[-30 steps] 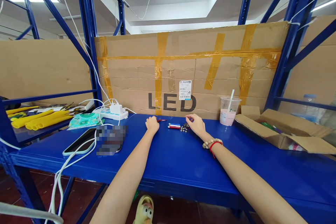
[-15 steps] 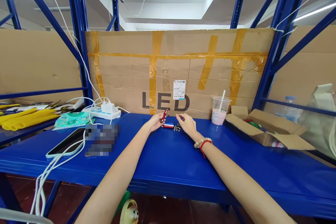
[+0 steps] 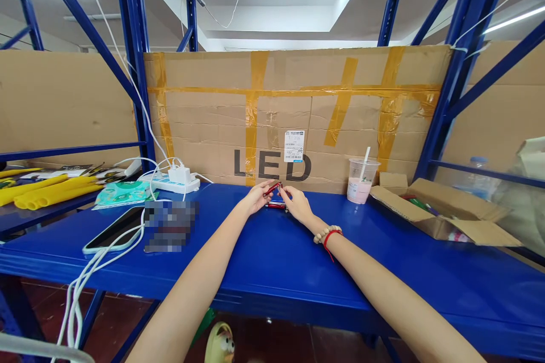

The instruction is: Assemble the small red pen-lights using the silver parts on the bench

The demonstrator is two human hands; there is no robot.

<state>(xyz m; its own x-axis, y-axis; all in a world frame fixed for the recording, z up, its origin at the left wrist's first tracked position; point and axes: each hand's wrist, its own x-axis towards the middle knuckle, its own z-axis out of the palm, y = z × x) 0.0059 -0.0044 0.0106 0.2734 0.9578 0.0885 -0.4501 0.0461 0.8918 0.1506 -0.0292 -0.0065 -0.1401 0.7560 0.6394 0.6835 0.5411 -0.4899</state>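
Observation:
Both hands meet over the far middle of the blue shelf (image 3: 281, 261). My left hand (image 3: 256, 197) pinches a small red pen-like light (image 3: 272, 188), lifted off the surface and tilted up to the right. My right hand (image 3: 296, 204), with a bead bracelet and red string at the wrist, has its fingertips closed at the right end of that red light. Under the hands, on the shelf, lies another small red-and-silver light (image 3: 276, 205). The small metal pieces beside it are hidden behind my right hand.
A taped cardboard sheet marked LED (image 3: 293, 119) backs the shelf. A plastic cup with a straw (image 3: 361, 180) and an open carton (image 3: 443, 212) stand at the right. At the left are a phone (image 3: 113, 229), white cables (image 3: 91, 283), a power strip (image 3: 172, 182) and yellow tubes (image 3: 51, 191).
My left hand picked the red light off the shelf and raised it. My right hand left the small metal pieces and came across to the light's end.

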